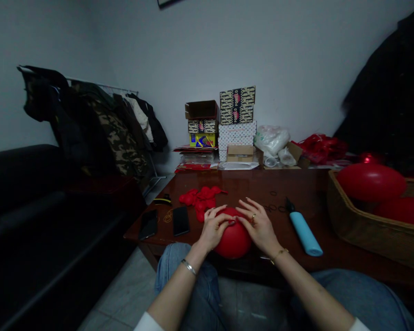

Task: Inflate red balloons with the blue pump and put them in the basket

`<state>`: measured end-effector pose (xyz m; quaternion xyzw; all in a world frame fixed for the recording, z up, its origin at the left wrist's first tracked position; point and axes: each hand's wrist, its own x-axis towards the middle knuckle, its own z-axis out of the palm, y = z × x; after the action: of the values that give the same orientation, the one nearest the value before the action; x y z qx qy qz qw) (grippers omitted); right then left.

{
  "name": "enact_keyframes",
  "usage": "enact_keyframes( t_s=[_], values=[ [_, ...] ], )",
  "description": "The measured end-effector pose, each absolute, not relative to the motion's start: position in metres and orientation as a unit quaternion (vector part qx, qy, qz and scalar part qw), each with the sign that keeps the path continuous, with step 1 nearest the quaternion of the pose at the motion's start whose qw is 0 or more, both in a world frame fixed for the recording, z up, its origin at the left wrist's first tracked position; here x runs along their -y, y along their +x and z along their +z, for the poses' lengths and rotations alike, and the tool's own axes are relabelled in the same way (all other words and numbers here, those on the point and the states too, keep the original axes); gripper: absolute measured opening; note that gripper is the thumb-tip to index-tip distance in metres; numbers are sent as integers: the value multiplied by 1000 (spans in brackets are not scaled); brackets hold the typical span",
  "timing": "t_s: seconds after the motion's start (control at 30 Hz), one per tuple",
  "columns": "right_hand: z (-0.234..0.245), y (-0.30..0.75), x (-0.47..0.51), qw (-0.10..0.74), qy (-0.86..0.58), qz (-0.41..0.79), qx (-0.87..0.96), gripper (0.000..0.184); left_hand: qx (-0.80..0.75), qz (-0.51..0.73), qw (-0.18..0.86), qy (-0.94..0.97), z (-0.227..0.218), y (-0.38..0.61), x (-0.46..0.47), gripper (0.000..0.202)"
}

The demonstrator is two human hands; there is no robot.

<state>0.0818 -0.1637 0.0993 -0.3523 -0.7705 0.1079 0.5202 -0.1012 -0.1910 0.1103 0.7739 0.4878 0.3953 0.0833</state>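
Note:
An inflated red balloon (232,246) sits between my two hands at the front edge of the table. My left hand (214,228) lies along its left side, thumb and index finger pinched together at the top of the balloon. From the right, my right hand (260,228) pinches at the same spot, its other fingers raised and spread. The fingertips of both hands nearly meet there and hide most of the balloon's neck. Just beyond my left hand lies a pile of limp red balloons (202,198). To the right rests a light blue hand pump (306,234) with a black nozzle.
A wicker basket (365,236) holding large inflated red balloons (371,181) stands at right. On the left lie two dark phones (181,220), yellowish rubber bands (168,216) and a black-and-yellow object (163,200). Thin black loops (271,208) lie beyond my right hand. Stacked boxes (237,138) line the wall.

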Motion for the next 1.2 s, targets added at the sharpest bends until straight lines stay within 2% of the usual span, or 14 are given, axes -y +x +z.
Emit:
enact_keyframes(
  t_s=[0.1, 0.23, 0.5, 0.63, 0.7, 0.93, 1.03, 1.13, 1.2],
  values=[
    [108, 87, 160, 459, -310, 70, 830, 35, -470, 364, 76, 800, 113, -105, 190, 23],
    [113, 92, 152, 402, -280, 91, 867, 44, -433, 318, 85, 839, 113, -109, 187, 33],
    [109, 81, 147, 404, -271, 246, 839, 35, -409, 298, 112, 855, 116, -106, 186, 38],
    [107, 85, 147, 454, -307, 279, 789, 23, -431, 334, 155, 824, 122, -106, 188, 29],
    [110, 92, 147, 451, -315, 283, 786, 19, -445, 361, 183, 799, 124, -108, 188, 23],
    [130, 103, 163, 341, -289, 279, 850, 13, -438, 474, 294, 705, 107, -105, 178, 23],
    [127, 97, 170, 346, -275, 300, 845, 15, -467, 503, 244, 685, 103, -96, 178, 20],
    [114, 85, 171, 413, -279, 324, 804, 24, -507, 509, 145, 681, 101, -87, 183, 14],
    [106, 74, 170, 466, -303, 286, 780, 29, -524, 511, 92, 675, 99, -81, 187, 14]
  ],
)
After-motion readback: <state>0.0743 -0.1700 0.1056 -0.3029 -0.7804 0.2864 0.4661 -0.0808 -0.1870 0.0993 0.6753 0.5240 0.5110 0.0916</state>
